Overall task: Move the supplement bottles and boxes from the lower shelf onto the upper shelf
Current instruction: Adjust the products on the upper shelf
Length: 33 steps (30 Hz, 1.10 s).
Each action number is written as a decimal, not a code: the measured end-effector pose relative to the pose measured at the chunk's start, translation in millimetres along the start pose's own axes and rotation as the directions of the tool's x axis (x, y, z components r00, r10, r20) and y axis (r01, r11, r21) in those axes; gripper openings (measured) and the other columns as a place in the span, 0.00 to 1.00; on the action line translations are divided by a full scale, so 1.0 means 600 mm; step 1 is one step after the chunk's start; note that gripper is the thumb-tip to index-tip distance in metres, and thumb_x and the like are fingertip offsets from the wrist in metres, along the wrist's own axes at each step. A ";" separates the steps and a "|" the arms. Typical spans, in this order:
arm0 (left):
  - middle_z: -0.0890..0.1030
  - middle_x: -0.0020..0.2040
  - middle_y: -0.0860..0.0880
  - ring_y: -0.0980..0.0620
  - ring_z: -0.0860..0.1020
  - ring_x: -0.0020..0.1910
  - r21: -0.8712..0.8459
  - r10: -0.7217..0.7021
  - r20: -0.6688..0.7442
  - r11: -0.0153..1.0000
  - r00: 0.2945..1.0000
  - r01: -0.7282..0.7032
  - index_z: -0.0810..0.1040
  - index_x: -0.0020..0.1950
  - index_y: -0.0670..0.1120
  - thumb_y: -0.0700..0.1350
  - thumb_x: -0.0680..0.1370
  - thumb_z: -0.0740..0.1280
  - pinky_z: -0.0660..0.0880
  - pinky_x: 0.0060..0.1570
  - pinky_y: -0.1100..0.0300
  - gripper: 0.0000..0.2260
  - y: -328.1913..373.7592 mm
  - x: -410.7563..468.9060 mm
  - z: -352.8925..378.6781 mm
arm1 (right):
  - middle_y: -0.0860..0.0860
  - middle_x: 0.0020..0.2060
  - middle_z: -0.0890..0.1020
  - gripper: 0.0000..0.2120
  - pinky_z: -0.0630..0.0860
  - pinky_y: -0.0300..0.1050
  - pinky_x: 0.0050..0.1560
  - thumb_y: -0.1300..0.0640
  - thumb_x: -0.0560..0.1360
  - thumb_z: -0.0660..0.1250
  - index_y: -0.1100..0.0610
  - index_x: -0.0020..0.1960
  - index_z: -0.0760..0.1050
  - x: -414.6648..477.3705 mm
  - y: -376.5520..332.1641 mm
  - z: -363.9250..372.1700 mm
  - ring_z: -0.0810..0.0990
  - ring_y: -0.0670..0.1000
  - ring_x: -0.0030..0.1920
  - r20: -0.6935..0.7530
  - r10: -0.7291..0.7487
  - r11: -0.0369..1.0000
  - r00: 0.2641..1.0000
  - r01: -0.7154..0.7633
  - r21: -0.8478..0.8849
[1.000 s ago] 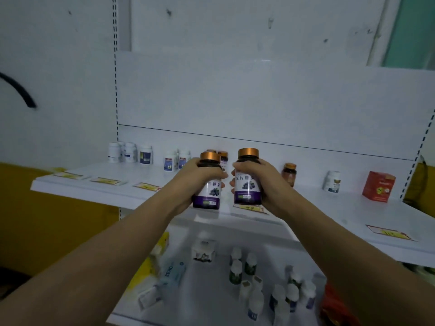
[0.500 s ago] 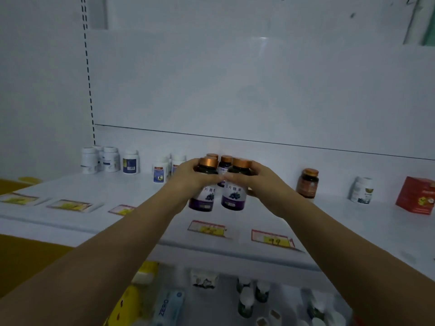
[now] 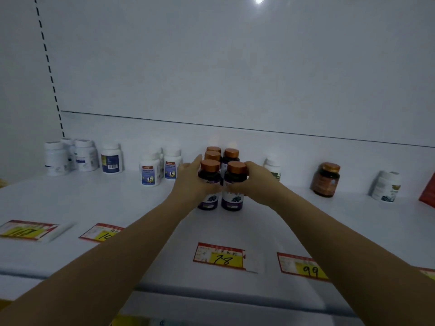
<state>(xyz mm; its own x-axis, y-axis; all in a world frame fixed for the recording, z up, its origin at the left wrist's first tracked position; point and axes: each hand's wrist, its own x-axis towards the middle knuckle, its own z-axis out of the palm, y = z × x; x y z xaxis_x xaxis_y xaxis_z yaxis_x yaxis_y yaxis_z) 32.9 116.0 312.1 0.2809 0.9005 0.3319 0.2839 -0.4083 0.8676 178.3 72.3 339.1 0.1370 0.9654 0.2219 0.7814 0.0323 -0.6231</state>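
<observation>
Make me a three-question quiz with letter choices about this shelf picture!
1. Where are the two held bottles?
A) upper shelf
B) floor
C) a basket

2. How many copper caps are in the middle cluster?
A) two
B) five
C) nine

3. What are the hands doing?
A) gripping a bottle each
B) hanging empty
C) holding price tags

Answers:
1 A: both bottles stand on the upper shelf.
2 B: two front caps, three behind.
3 A: left hand and right hand each wrap one.

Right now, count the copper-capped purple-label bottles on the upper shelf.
5: one in the left hand, one in the right hand, three standing behind them by the back wall. More may be hidden behind.
</observation>
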 end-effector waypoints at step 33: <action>0.74 0.65 0.43 0.45 0.75 0.62 0.275 -0.038 0.181 0.961 0.983 -0.014 0.56 0.74 0.44 0.44 0.68 0.75 0.72 0.60 0.54 0.41 -0.029 0.054 0.004 | 0.58 0.47 0.81 0.16 0.64 0.35 0.28 0.53 0.73 0.67 0.62 0.56 0.74 0.110 0.017 0.055 0.76 0.51 0.41 -0.177 0.190 0.963 0.966 -0.218 -0.157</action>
<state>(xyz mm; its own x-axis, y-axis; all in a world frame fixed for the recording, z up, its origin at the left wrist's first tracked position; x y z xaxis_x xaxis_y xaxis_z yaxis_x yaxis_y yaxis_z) 38.9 151.8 306.8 0.4312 0.8734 0.2265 0.5213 -0.4460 0.7276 175.4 145.1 322.4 0.3883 0.8926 0.2291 0.8186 -0.2200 -0.5306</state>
